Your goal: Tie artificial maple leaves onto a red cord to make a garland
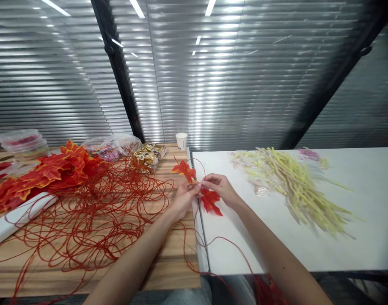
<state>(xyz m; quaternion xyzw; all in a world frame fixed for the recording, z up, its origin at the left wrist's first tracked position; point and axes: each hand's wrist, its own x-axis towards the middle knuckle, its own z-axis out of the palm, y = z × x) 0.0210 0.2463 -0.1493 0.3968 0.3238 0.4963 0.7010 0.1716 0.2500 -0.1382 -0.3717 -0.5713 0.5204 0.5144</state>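
Note:
My left hand [182, 199] pinches at the stem end of an orange-red artificial maple leaf [185, 170], which points up and to the left. Close against it, my right hand [222, 188] has thumb and forefinger together on a thin red cord, whose small loop [204, 164] rises above the fingers. A second red maple leaf [210, 201] hangs just below the fingertips. Exactly how cord and stems meet is hidden between the fingers. From there the cord runs down across the table seam toward my lap.
A big tangle of red cord [101, 207] covers much of the wooden table. Left of it are piled maple leaves [57, 169] and a white bar-shaped object [20, 218]. Gold packets [149, 154] and a paper cup [181, 141] stand behind. Yellow-green stems [303, 186] lie on the white table [371, 203].

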